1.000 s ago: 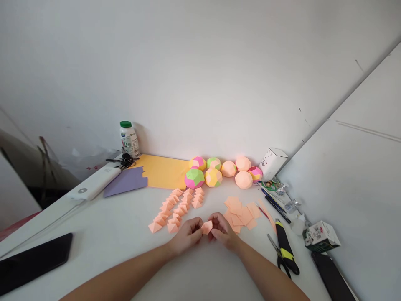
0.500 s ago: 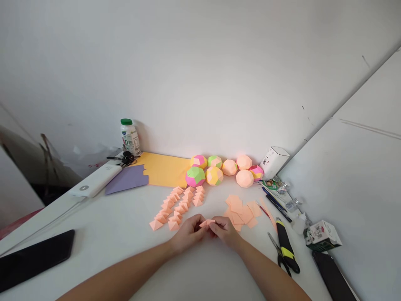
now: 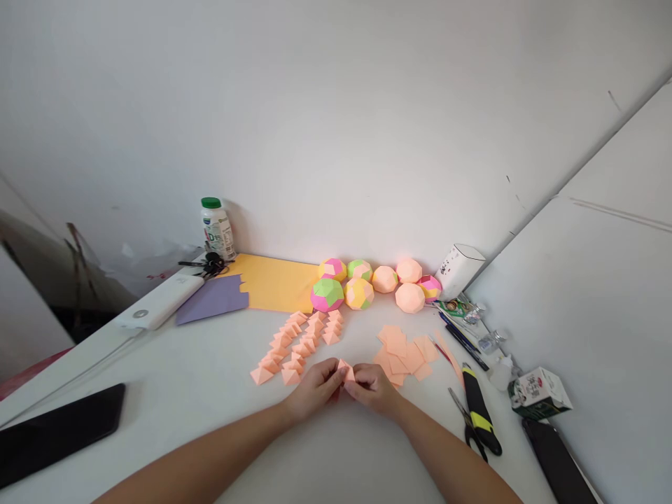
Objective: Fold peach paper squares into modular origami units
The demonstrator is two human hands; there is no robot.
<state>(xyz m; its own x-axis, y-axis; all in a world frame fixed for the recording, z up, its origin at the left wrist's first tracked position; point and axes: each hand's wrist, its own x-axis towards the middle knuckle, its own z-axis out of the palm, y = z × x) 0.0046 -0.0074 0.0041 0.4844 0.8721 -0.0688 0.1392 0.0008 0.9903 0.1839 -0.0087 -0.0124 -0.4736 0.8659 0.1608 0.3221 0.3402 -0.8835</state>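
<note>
My left hand (image 3: 313,388) and my right hand (image 3: 374,387) meet at the middle of the white table, fingers pinched together on a small peach paper piece (image 3: 345,370) between them. Just beyond my left hand lie rows of several folded peach paper units (image 3: 297,345). To the right of my right hand is a loose pile of flat peach paper squares (image 3: 404,352). Several paper polyhedron balls (image 3: 367,285), some peach and some multicoloured, stand along the wall behind.
Black-and-yellow scissors (image 3: 479,418), pens (image 3: 462,339) and a small carton (image 3: 540,394) lie at the right. A white box (image 3: 458,270) stands by the balls. Yellow (image 3: 276,281) and purple (image 3: 214,299) sheets, keys, a bottle (image 3: 216,227), a power bank (image 3: 160,302) and a black phone (image 3: 57,432) are at the left.
The paper piece was held open and flat between my fingers; now it is folded smaller and both hands have closed in tighter around it.
</note>
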